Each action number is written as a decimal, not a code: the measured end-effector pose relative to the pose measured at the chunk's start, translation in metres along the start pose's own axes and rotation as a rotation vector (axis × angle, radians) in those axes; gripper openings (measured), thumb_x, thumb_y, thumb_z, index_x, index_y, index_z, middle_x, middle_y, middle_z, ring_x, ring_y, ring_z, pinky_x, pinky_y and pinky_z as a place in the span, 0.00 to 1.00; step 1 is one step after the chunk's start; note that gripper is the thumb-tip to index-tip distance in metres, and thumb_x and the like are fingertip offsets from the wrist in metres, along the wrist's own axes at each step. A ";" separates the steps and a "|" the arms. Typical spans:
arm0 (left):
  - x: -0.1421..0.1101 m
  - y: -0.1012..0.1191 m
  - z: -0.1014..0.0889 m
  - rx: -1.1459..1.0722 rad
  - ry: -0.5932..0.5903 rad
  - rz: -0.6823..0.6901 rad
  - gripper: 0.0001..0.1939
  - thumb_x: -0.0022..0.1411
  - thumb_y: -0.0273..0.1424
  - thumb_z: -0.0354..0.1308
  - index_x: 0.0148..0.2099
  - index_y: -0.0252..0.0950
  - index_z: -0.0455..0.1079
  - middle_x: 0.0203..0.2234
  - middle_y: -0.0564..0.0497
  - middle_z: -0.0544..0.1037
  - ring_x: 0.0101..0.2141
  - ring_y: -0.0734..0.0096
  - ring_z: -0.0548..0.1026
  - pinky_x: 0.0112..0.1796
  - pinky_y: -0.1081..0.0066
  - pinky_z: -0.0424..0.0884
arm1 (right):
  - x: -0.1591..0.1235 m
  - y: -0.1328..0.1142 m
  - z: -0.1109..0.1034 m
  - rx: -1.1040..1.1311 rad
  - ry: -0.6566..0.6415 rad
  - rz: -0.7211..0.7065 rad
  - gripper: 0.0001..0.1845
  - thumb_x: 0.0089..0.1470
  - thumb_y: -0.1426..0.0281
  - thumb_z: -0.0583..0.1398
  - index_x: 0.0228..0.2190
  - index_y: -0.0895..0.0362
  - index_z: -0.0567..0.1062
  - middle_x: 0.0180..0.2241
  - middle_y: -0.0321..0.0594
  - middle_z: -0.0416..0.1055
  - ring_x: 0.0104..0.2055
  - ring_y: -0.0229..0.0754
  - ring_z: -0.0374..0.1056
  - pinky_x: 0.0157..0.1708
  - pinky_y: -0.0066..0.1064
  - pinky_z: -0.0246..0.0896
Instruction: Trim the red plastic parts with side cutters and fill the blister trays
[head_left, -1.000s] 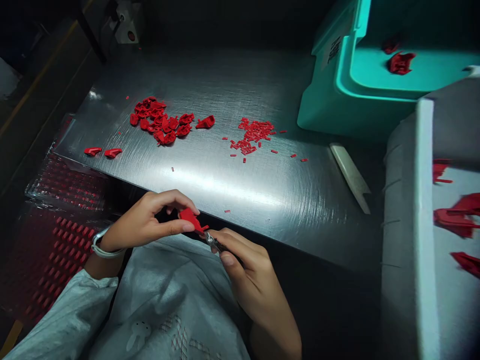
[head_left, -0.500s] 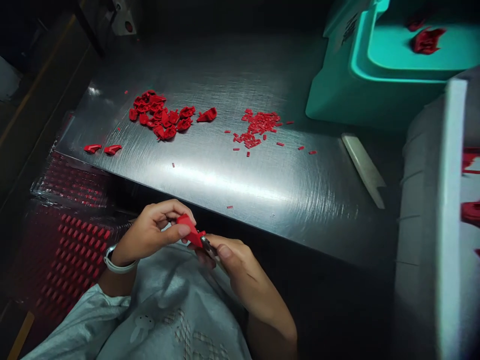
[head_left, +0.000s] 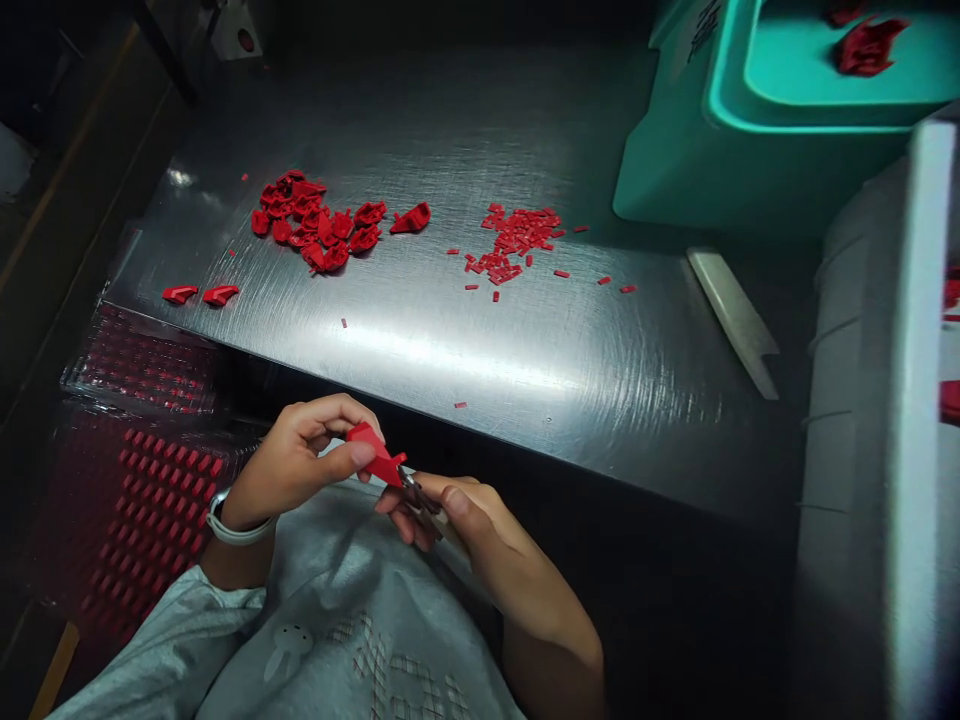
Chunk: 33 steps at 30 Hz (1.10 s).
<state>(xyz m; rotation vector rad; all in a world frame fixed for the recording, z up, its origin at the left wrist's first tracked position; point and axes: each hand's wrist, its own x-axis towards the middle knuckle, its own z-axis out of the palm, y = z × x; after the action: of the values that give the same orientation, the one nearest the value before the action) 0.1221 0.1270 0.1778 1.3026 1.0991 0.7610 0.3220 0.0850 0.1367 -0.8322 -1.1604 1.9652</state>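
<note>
Between the thumb and fingers of my left hand point(head_left: 311, 455) is a red plastic part point(head_left: 373, 452), held over my lap in front of the table edge. My right hand point(head_left: 465, 515) grips a pair of metal nippers point(head_left: 415, 490), their handles mostly hidden by the palm and fingers. The nippers' tips are at the lower right end of the red part, beside a small red stub that sticks out. Whether the jaws touch the part I cannot tell.
On the metal table point(head_left: 420, 350) lie a heap of red parts point(head_left: 311, 225), two separate red pieces point(head_left: 200, 295) and a scatter of small red scraps point(head_left: 517, 240). A teal bin point(head_left: 660, 170) and a pale flat strip point(head_left: 735, 320) are to the right. Trays of red pieces point(head_left: 161, 490) sit lower left.
The nippers have drawn back slightly from the red part, and the fingers of my right hand have loosened and spread a little. My left hand still holds the part. The view has shifted slightly.
</note>
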 end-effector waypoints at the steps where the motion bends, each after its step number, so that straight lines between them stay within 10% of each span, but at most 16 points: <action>1: 0.000 0.000 0.000 0.004 0.004 -0.006 0.27 0.59 0.56 0.66 0.33 0.35 0.75 0.23 0.50 0.77 0.24 0.73 0.73 0.26 0.74 0.70 | 0.000 0.000 0.000 0.000 -0.004 0.007 0.38 0.66 0.38 0.50 0.32 0.57 0.81 0.24 0.38 0.68 0.26 0.41 0.60 0.28 0.33 0.60; 33: -0.005 0.010 -0.001 0.292 -0.013 0.076 0.19 0.65 0.49 0.65 0.36 0.37 0.76 0.25 0.50 0.82 0.26 0.69 0.79 0.28 0.72 0.73 | -0.007 -0.006 0.003 -0.144 0.042 -0.031 0.31 0.72 0.46 0.47 0.29 0.53 0.73 0.28 0.37 0.71 0.32 0.44 0.67 0.37 0.35 0.63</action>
<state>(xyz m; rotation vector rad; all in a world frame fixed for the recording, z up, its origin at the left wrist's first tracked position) 0.1214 0.1245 0.1885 1.6007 1.1876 0.6635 0.3251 0.0798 0.1444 -0.9196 -1.2943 1.8476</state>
